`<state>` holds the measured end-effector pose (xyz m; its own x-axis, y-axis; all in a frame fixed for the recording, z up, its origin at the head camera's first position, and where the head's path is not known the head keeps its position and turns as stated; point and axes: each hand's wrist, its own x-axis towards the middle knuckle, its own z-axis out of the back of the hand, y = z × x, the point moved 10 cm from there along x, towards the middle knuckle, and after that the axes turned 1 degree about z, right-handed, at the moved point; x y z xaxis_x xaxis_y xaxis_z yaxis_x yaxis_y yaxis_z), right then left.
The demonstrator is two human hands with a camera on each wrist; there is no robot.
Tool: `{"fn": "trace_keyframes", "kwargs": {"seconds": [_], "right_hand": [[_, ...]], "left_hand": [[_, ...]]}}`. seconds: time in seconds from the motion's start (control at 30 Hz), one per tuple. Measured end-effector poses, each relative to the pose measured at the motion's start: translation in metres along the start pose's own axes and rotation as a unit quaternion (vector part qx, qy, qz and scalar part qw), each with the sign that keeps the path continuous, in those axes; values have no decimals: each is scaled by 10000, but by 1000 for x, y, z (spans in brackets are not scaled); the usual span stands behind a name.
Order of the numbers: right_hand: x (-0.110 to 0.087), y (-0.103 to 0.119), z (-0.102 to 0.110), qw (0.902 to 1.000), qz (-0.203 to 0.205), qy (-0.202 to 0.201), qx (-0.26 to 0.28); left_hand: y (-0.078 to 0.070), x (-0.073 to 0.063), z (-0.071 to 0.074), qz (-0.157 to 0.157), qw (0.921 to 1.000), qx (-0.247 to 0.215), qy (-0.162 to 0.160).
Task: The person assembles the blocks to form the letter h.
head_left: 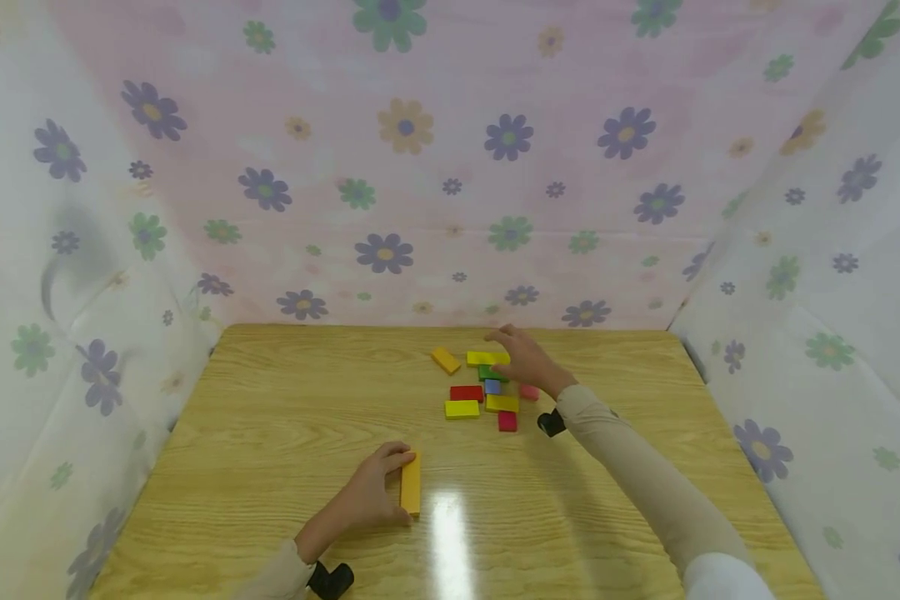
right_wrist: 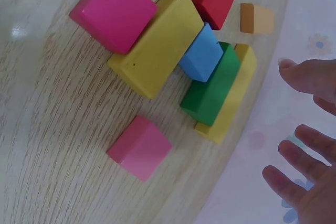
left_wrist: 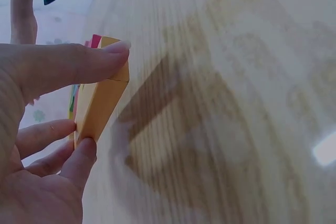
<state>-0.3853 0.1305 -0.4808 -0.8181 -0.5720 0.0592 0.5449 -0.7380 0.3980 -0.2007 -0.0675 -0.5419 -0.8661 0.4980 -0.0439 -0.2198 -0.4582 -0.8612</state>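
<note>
My left hand (head_left: 363, 493) holds a long orange block (head_left: 411, 485) at its two ends, thumb at one end and fingertips at the other. In the left wrist view this block (left_wrist: 102, 103) stands out above its shadow on the wood. My right hand (head_left: 528, 360), fingers spread and holding nothing, hovers over the far end of a block row. That row has a yellow block (head_left: 482, 358), a green block (right_wrist: 212, 85), a blue block (right_wrist: 201, 53), another yellow block (right_wrist: 157, 43) and a magenta block (right_wrist: 114, 11).
Left of the row lie a red block (head_left: 467, 393) and a bright yellow block (head_left: 462, 409). A small orange block (head_left: 446, 361) sits farther back; a pink block (right_wrist: 140, 148) lies at the right. Flowered cloth (head_left: 405, 208) surrounds the wooden table (head_left: 285, 400) behind and at both sides.
</note>
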Motion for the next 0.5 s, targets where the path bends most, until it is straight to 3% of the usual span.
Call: {"fn": "trace_keyframes", "kwargs": {"seconds": [0.13,0.5], "right_hand": [[7,-5,-8,9998,-105,156,23],[26,-12,-37,9963,-152,739,-401]], "left_hand": [[0,-7,-5,90,9988,-470,81],[3,-21,-20,96,9965,-823,-54]]}}
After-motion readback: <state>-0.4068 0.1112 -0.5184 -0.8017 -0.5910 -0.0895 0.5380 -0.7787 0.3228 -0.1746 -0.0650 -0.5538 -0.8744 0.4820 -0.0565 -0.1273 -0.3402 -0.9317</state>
